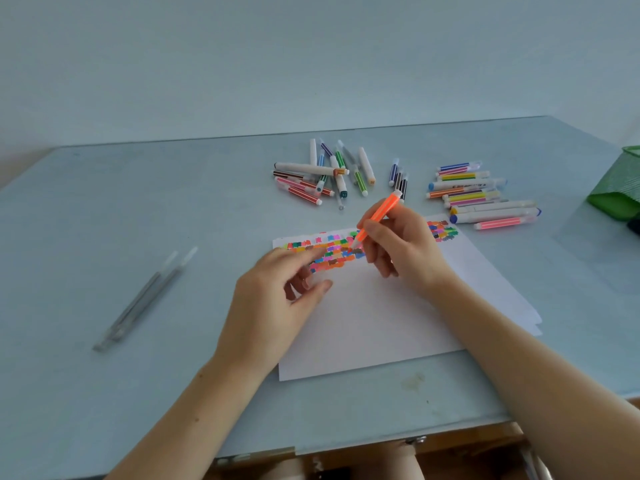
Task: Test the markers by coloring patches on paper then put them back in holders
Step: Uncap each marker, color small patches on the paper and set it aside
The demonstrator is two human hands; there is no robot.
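My right hand (401, 247) grips an orange marker (381, 213) like a pen, its tip down at the rows of coloured patches (329, 252) on the white paper (363, 323). My left hand (277, 299) rests on the paper's left part, fingers relaxed and spread, holding nothing. A second cluster of patches (441, 230) shows at the paper's top right. One heap of capped markers (322, 174) lies behind the paper, and another heap (481, 199) lies to the right.
Two clear pens (145, 299) lie on the blue table's left side. A green holder (620, 185) stands at the right edge, with a dark object below it. More sheets stick out under the paper at the right. The table's front edge is near my forearms.
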